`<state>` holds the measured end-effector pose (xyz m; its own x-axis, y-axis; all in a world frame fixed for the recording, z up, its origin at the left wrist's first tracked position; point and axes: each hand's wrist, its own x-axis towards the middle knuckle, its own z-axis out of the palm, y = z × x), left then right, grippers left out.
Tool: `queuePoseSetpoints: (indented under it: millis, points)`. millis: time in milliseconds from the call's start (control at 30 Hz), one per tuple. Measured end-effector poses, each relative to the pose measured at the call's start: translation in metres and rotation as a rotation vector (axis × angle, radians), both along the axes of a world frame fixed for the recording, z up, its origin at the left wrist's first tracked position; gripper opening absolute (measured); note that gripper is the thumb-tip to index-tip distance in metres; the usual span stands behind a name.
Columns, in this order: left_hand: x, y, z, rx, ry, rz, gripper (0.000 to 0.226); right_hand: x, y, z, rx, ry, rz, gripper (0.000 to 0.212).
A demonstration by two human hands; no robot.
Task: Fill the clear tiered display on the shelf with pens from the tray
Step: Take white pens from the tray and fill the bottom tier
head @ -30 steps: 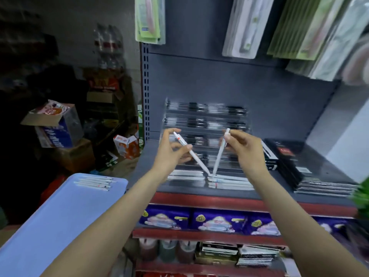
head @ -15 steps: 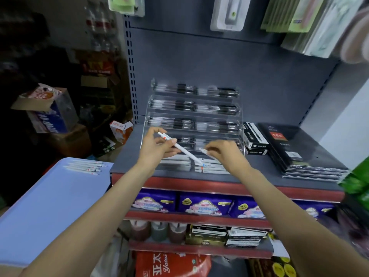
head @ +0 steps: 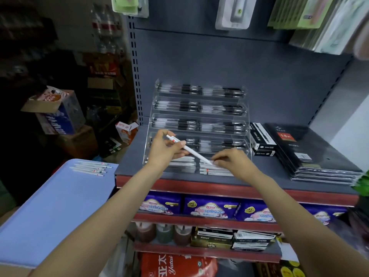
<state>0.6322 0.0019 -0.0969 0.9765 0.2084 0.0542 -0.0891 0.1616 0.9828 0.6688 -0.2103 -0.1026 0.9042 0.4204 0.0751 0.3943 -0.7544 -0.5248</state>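
Note:
The clear tiered display (head: 199,116) stands on the grey shelf. Its upper tiers hold black pens and its lowest tier holds white pens (head: 216,171). My left hand (head: 164,151) pinches a white pen (head: 189,149) with a red mark, slanted down to the right over the lowest tier. My right hand (head: 233,160) reaches over that tier, its curled fingertips pinching a white pen that lies among the others and is mostly hidden under them. The light blue tray (head: 50,206) is at the lower left, with several white pens (head: 89,168) at its far end.
Black pen boxes (head: 261,140) and a stack of black notebooks (head: 311,154) lie right of the display. The shelf's red front edge (head: 199,189) runs under my wrists. Packaged goods hang above and purple packs sit below. Cardboard boxes (head: 58,112) crowd the dark left side.
My right hand brought its pen from upright down into the lowest tier. My left hand kept its pen and tilted it lower towards the same tier.

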Motion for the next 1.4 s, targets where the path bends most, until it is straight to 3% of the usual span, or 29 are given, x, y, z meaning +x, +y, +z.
queuePoseSetpoints:
  millis: [200,367,533,800,900,1100,1400]
  points:
    - [0.015,-0.031,-0.005,0.024,-0.014,-0.090,0.030,-0.006,-0.018,0.012,0.239,-0.034,-0.115,0.018]
    - [0.025,-0.060,-0.014,0.069,-0.013,-0.133,0.024,-0.006,-0.028,0.009,0.124,-0.108,-0.138,0.019]
    - [0.029,-0.052,-0.027,0.794,-0.123,-0.136,0.014,-0.003,-0.040,-0.003,-0.046,-0.114,-0.183,0.015]
    - [0.028,-0.050,-0.025,1.206,-0.229,-0.267,0.021,-0.001,-0.038,-0.008,-0.257,-0.143,-0.219,0.019]
    - [0.024,-0.052,-0.025,1.217,-0.230,-0.290,0.022,-0.004,-0.036,-0.009,-0.201,-0.149,-0.220,0.020]
    - [0.014,-0.019,-0.016,1.011,-0.276,-0.241,0.024,-0.012,0.007,0.005,0.126,-0.115,-0.199,0.018]
    - [-0.016,0.156,-0.003,0.915,-0.159,0.092,0.021,-0.013,0.185,0.030,0.264,-0.119,0.057,0.021]
